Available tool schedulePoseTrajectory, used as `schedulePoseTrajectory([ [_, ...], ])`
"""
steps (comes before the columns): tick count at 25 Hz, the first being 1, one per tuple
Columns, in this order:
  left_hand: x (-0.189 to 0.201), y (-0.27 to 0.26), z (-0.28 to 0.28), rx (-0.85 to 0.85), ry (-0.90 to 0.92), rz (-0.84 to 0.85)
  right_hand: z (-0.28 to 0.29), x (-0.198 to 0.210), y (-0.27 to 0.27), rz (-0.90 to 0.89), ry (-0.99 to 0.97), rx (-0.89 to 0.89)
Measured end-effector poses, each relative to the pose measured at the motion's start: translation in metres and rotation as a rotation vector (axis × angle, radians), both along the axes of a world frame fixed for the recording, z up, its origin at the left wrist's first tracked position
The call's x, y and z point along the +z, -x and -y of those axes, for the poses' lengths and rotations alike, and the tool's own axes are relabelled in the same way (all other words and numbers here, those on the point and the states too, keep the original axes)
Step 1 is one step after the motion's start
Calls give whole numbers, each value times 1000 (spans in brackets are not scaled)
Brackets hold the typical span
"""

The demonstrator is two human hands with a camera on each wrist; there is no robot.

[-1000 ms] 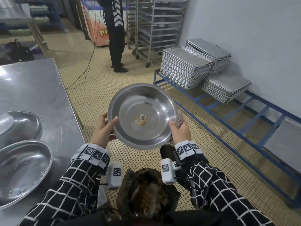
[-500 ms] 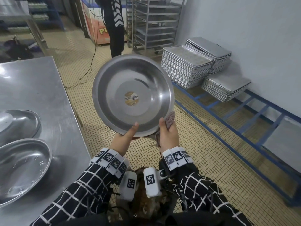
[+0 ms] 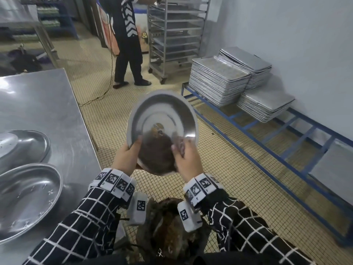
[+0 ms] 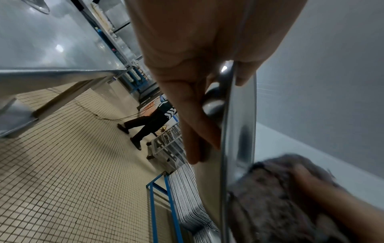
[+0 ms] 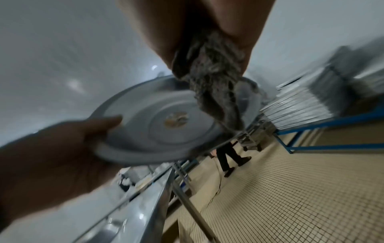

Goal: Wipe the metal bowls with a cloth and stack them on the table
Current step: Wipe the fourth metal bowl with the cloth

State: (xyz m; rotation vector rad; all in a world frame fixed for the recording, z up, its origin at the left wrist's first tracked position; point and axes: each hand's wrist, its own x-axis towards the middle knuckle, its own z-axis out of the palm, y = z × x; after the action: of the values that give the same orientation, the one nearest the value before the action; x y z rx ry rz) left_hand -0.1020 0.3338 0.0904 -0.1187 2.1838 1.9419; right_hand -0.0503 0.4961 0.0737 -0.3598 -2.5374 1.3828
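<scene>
A round metal bowl (image 3: pixel 162 119) with a sticker at its centre is held up over the floor, its inside tilted toward me. My left hand (image 3: pixel 127 155) grips its lower left rim, thumb on the inside, fingers behind (image 4: pixel 199 131). My right hand (image 3: pixel 188 157) holds a grey-brown cloth (image 5: pixel 212 78) and presses it against the lower right of the bowl's inside (image 4: pixel 280 189). The bowl's rim (image 4: pixel 239 131) runs edge-on through the left wrist view. Two more metal bowls (image 3: pixel 24 199) (image 3: pixel 23 144) lie on the steel table (image 3: pixel 38 104) at the left.
A person in dark clothes (image 3: pixel 128 44) stands by a wheeled tray rack (image 3: pixel 175 35) ahead. Stacks of metal trays (image 3: pixel 238 77) sit on a low blue frame (image 3: pixel 267 146) along the right wall. A cable (image 3: pixel 107 87) trails over the tiled floor. A brown bundle (image 3: pixel 172 232) is below my wrists.
The bowl was tipped up toward me, then lowered slightly. My right hand moved from the rim's edge onto the inside with the cloth. The person ahead shifted toward the rack.
</scene>
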Motion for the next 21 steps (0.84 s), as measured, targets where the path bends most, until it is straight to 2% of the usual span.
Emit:
schedulePoseTrajectory([
  [3,8,-6,-5,-13,32,-59,24,-20,-10,-94,-319,345],
  [5,16,-6,-4,-11,24,-93,23,-37,-19,-109,-547,471],
  [8,21,-5,4,30,28,-115,-12,-52,-15,-15,-843,453],
  [10,18,-4,6,-3,51,-135,-40,-52,-7,66,-986,395],
  [12,18,-4,6,-15,56,-164,-55,-49,1,132,-993,318],
  [15,20,-3,2,12,25,-165,-44,-41,-2,84,-919,212],
  [21,18,-3,-5,122,4,-185,14,-46,-21,-80,-667,268],
])
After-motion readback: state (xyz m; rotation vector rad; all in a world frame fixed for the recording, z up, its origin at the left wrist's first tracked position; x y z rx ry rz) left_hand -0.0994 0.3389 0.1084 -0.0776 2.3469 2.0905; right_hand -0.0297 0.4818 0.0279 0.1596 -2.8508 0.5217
